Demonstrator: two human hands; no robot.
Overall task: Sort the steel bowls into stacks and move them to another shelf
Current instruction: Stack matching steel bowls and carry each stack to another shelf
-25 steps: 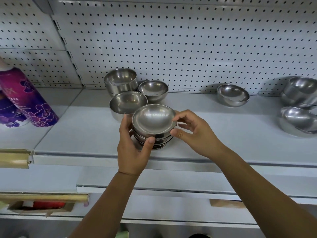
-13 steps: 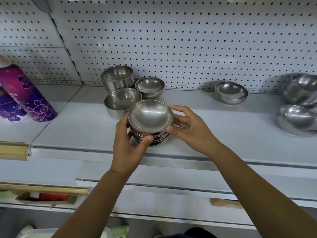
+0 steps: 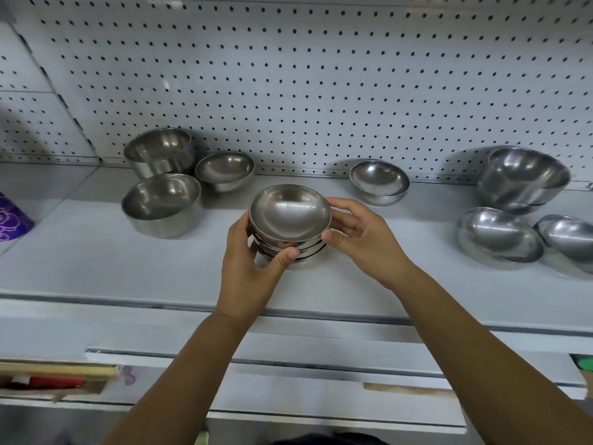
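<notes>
A stack of small steel bowls (image 3: 289, 216) sits in the middle of the white shelf (image 3: 96, 258). My left hand (image 3: 253, 271) grips its left side, thumb pressed on the lower rims. My right hand (image 3: 362, 239) holds the right side with fingertips on the top rim. Behind and to the left stand three loose bowls: a deep one (image 3: 158, 152), a wide one (image 3: 162, 203) and a round one (image 3: 224, 170). A single bowl (image 3: 379, 181) rests near the back wall on the right.
At the far right are stacked large bowls (image 3: 523, 178) and two tilted bowls (image 3: 499, 236) (image 3: 566, 236). A purple floral can (image 3: 11, 216) shows at the left edge. Pegboard (image 3: 288, 75) backs the shelf. Lower shelves (image 3: 256, 358) run below my arms.
The view has shifted right, so the bowl stack now sits further from the left group of bowls. Both hands keep their hold on the stack.
</notes>
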